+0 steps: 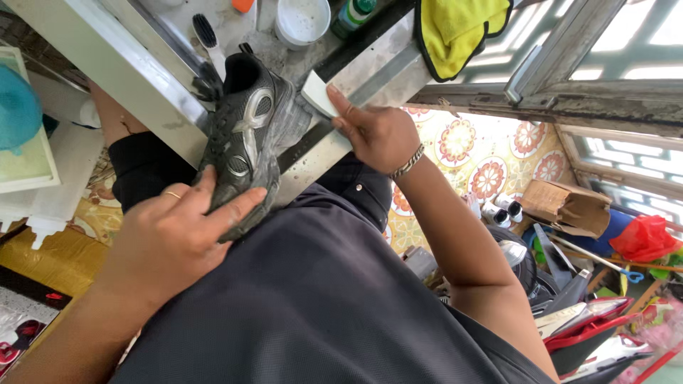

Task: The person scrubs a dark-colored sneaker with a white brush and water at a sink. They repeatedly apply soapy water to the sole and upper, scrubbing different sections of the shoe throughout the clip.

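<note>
We see one brown cardboard box (pixel 567 206) lying open on its side at the right, down by the floor, with one red plastic bag (pixel 646 239) just beside it. Up at the top there is one green bottle (pixel 353 14) with a label on it, one white round tub (pixel 302 20) next to it, and one yellow cloth (pixel 457 28) hanging over the ledge (pixel 107 64). One brush with dark bristles (pixel 208 35) lies on the counter near the tub. There is one grey and black shoe (pixel 249 135), and it leans on the edge of the pale ledge, with its open top up by the counter and its toe pointing down at us. Our left hand (pixel 171 238) is wrapped around the toe end and holds it tight, fingers on top of the shoe. Our right hand (pixel 377 135) pinches one small white block (pixel 318 94), maybe a sponge, though we cannot tell for sure. The block touches the side of the shoe near the heel. The two hands are apart, one at each end of the shoe. The right wrist wears one chain bracelet (pixel 408 162), and the left hand has one ring (pixel 173 194).
</note>
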